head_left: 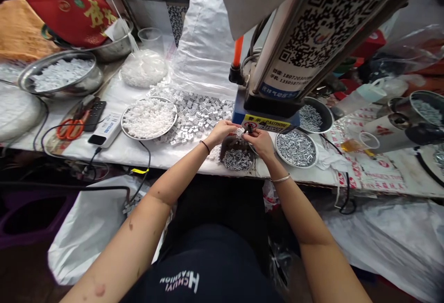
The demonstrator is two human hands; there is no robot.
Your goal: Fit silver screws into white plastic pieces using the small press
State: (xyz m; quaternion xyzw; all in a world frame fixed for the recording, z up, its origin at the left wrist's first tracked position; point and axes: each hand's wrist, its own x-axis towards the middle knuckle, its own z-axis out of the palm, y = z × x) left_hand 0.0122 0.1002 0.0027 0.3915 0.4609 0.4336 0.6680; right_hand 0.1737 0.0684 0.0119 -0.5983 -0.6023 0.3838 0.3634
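My left hand [222, 134] and my right hand [260, 145] meet in front of the blue base of a bench press machine [265, 120]. Pinched in my left fingertips is a small white square part [239, 132]. My right fingertips close on a small dark part [249, 128] right beside it, too small to identify. Below my hands lies a heap of silver screws [237, 159]. Loose white-and-silver square parts [192, 118] spread to the left, next to a steel tray of white pieces [149, 118]. A steel tray of silver screws [296, 148] sits to the right.
A dark bowl of screws [315, 115] stands behind the right tray. Orange scissors [71, 127], a black remote [95, 115] and a white electrical box [106, 129] lie at the left among cables. A steel basin of white pieces [60, 74] and a bag of white pieces [144, 68] stand farther back.
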